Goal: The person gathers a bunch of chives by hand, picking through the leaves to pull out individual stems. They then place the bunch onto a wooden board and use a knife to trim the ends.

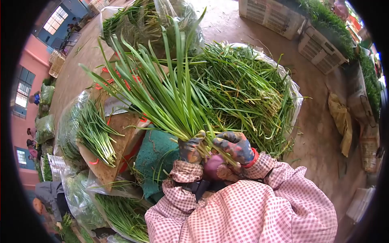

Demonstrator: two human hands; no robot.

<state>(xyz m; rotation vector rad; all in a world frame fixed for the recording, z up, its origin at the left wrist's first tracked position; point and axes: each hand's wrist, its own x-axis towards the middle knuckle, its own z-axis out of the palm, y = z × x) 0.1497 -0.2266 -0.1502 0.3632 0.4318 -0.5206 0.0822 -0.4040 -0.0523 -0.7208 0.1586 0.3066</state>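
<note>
Both hands wear dark patterned gloves. My left hand is closed round the lower stems of a bunch of long green stalks, whose leaves fan up and to the left. Beside it, my right hand has its fingers closed on stalk ends at the bunch's right side. Just below the hands a round purple object shows, partly hidden. A large heap of green stalks lies on plastic behind my right hand. To the left, a smaller bunch rests on a wooden board near a wide metal blade.
Red ties lie on the board. A teal cloth is below it. Bagged stalks stand ahead, with more at lower left. White crates line the right. A bent-over person is at far left.
</note>
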